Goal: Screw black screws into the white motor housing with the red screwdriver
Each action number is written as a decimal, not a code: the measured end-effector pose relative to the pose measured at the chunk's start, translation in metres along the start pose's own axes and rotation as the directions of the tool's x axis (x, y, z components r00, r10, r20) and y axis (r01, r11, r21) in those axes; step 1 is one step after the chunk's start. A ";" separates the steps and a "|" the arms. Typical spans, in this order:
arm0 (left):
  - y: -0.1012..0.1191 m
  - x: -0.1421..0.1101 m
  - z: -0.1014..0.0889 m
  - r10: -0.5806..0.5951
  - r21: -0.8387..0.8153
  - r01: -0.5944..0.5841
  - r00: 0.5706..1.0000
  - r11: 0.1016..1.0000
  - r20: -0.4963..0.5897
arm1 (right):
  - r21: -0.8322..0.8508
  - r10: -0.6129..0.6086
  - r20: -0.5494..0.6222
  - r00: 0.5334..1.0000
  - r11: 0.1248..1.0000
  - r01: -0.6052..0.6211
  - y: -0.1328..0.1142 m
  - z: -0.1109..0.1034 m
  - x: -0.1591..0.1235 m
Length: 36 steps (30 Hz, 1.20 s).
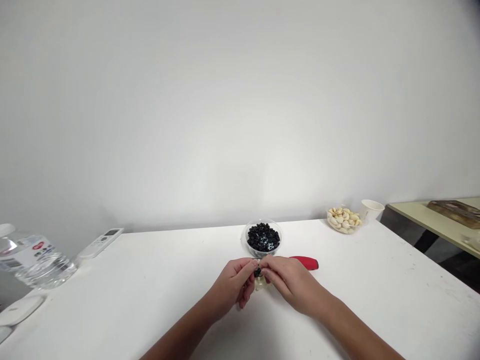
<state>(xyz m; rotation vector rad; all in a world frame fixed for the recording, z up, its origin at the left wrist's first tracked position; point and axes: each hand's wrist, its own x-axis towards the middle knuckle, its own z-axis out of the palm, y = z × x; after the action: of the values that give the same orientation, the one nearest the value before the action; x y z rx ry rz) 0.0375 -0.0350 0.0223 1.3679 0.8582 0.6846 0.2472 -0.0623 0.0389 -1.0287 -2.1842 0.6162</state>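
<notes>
My left hand [237, 281] and my right hand [290, 284] meet at the front middle of the white table [157, 280], both closed in a pinch. Between their fingertips is a small black piece [257, 272], like the black pieces in the bowl; its kind is too small to tell. Under the fingers some pale scraps [261, 283] show, partly hidden. Just beyond my hands stands a clear bowl [248, 246] of shiny black pieces [263, 237]. A red handle [307, 262] sticks out behind my right hand, its other end covered.
At the back right stand a clear bowl [348, 231] of garlic cloves [343, 218] and a white paper cup [371, 209]. A water bottle [41, 260], a white remote control [102, 243] and a white flat object [20, 310] are on the left. A wall [240, 110] rises behind.
</notes>
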 end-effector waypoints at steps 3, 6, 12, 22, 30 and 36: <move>0.006 -0.003 0.000 -0.128 -0.039 0.131 0.989 0.991 0.077 | -0.037 -0.005 -0.007 1.000 0.999 0.005 0.001 0.000 0.000; 0.009 -0.004 0.001 -0.162 -0.058 0.170 0.979 0.984 0.127 | -0.059 -0.011 -0.006 1.000 0.998 0.010 0.003 -0.001 0.001; 0.000 -0.001 0.006 -0.022 0.120 0.022 1.000 0.993 -0.001 | -0.142 0.010 0.017 1.000 0.990 -0.008 0.003 0.002 0.001; 0.010 -0.012 -0.001 0.320 0.684 -0.217 0.947 0.696 -0.025 | 0.141 0.162 0.066 0.985 0.975 -0.170 -0.002 0.004 -0.002; -0.002 -0.003 0.003 0.130 0.227 -0.122 0.991 0.966 -0.022 | -0.075 0.054 0.006 0.999 0.996 -0.054 0.005 0.006 0.001; -0.002 -0.004 0.009 0.195 0.258 -0.180 0.980 0.949 -0.034 | 0.011 0.080 -0.043 0.996 0.997 -0.080 -0.001 0.003 0.000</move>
<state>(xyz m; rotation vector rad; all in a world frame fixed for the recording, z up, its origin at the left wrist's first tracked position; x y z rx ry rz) 0.0426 -0.0433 0.0207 1.6829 0.8924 0.7843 0.2449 -0.0634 0.0371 -1.1193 -2.1090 0.6337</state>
